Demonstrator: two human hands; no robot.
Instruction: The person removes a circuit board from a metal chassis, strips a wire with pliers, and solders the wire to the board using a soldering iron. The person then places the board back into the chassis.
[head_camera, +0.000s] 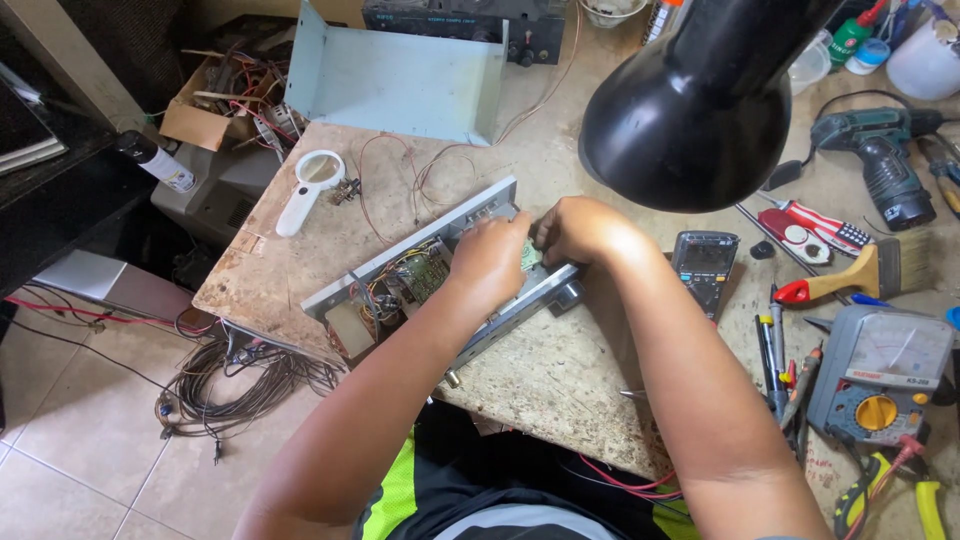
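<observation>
Pretty beat-up table (560, 385), worn top. An opened metal chassis (430, 275) with wiring sits near the middle, a white magnifier (308, 185) toward the left edge, a pale blue metal cover (390, 75) at the far edge. The right side has a multimeter (705, 265), analog meter (880, 375), paintbrush (860, 275) and cordless drill (885, 160).

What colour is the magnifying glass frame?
White, on the magnifying glass; head view shows it best.

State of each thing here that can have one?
Electronics chassis: cover off, circuit boards and wiring exposed.
Left hand: resting on chassis, over small green board.
Right hand: fingers on that board.
Desk lamp: cannot tell whether lit.
Metal cover: detached, lying behind.
</observation>
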